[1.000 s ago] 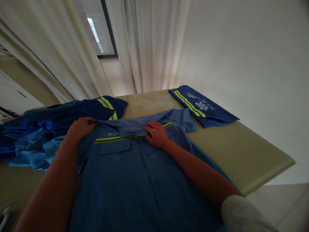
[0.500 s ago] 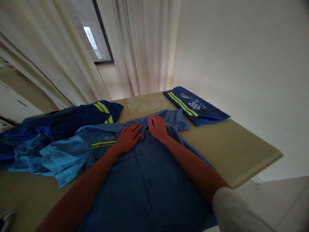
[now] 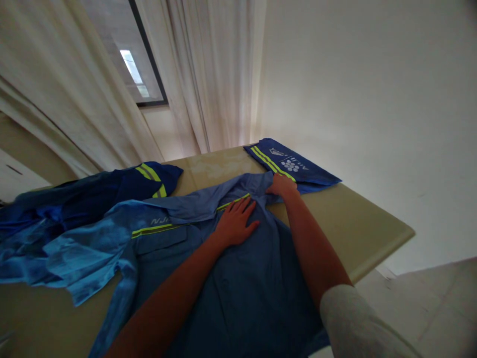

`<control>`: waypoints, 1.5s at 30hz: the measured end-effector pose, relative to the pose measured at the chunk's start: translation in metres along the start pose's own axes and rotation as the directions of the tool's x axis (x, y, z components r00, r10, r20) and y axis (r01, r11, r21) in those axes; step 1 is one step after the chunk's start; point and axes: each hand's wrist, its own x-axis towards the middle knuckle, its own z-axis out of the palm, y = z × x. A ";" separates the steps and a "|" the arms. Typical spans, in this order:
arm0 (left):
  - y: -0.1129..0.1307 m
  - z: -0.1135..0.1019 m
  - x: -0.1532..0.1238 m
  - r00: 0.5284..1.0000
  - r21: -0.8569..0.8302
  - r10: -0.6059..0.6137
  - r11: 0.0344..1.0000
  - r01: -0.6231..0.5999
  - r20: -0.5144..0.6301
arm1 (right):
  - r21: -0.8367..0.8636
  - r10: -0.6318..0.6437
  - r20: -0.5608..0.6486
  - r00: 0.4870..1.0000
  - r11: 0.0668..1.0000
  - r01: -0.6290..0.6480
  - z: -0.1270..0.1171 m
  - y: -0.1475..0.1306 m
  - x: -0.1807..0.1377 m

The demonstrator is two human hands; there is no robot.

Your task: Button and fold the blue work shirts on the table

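Note:
A blue work shirt (image 3: pixel 223 288) with a yellow reflective stripe lies front up on the beige table (image 3: pixel 357 223). My left hand (image 3: pixel 235 223) rests flat on the shirt's chest near the collar, fingers spread. My right hand (image 3: pixel 282 185) is at the shirt's right shoulder and sleeve, fingers curled on the cloth. The shirt's other sleeve spreads out to the left.
A folded dark blue garment (image 3: pixel 290 166) with yellow stripes and a white logo lies at the table's far right corner, just beyond my right hand. A heap of blue garments (image 3: pixel 67 209) covers the left side. Curtains (image 3: pixel 208 74) and a white wall stand behind; the table edge runs along the right.
My left hand has moved from the shirt's left shoulder across to the chest near the collar. My right hand has slid from the collar out to the right shoulder. The view shifted left.

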 end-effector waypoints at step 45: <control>-0.040 -0.012 0.024 0.673 -0.948 -0.699 -0.319 0.006 0.240 | 0.254 -0.786 -0.369 0.497 0.429 0.867 0.060 -0.025 -0.103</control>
